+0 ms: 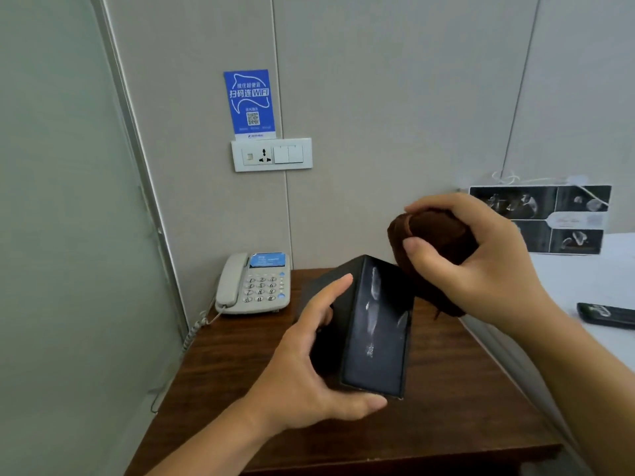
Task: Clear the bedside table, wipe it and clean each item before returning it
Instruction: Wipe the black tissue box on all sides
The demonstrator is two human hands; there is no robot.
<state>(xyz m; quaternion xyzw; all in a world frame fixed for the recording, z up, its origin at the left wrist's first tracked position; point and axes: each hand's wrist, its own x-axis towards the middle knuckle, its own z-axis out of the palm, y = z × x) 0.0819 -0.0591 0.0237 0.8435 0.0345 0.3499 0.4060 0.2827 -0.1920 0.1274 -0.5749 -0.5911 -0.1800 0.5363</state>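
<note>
A: Box [376, 324] where?
B: Held above wooden table [446, 400], gripped by left hand [309, 369], thumb under near end.
A: Pointing?
B: Long axis running away toward wall, far end tilted up.
A: Right hand [481, 255]?
B: Clenched round brown cloth [433, 242], touching box's far top corner. Phone [254, 283] at table's back left.

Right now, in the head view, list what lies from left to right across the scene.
Telephone on the bedside table → left hand gripping the black box → right hand clutching the brown cloth → remote control on the bed.
</note>
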